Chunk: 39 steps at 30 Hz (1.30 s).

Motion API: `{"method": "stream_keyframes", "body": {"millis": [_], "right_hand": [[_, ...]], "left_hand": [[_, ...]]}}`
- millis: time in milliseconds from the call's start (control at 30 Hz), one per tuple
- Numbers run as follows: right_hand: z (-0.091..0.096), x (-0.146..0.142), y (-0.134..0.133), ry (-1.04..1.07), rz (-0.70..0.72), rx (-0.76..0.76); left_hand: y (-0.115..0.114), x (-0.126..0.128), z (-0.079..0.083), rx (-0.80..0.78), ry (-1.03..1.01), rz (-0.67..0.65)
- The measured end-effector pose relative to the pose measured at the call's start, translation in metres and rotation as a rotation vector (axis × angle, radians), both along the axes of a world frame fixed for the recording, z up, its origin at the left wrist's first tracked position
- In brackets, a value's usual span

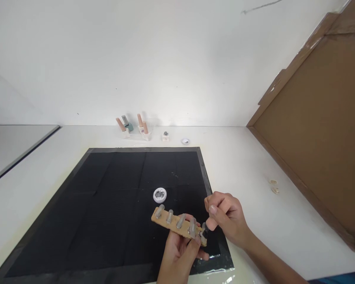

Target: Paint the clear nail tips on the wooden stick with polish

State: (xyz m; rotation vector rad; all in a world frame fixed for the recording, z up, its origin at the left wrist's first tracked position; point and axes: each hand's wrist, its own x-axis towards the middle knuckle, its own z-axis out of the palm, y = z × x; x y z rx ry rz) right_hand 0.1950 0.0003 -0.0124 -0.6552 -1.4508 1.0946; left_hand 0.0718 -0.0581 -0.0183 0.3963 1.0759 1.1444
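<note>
With left grip (180, 251) closed, holds flat tan strip (173, 225) bearing translucent rounded tips (181, 221), lower centre; curls right grip (227, 213) beside, with contents unclear.

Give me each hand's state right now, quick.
Left hand: closed, holding the board.
Right hand: curled near the board's right end; whether it holds anything cannot be told.

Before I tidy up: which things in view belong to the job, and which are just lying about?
Apparently in use: tan strip with clear nails, held in left hand; right hand near its end; white pot; black mat.

Probably lying about: bottles; white disc; beige pieces; cardboard.
</note>
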Motion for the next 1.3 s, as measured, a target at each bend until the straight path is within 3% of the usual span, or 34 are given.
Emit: {"method": "stream_keyframes", "body": {"millis": [567,1300], "right_hand": [[0.0027,0.0001,-0.0011,-0.032,0.056,-0.055],[0.0007,-0.0021,0.0006,-0.063,-0.08,-0.068]], "left_hand": [[0.0007,-0.0011,-0.0037,0.0,0.018,-0.005],[-0.0002,-0.0026,-0.0066,-0.014,0.044,0.001]]}}
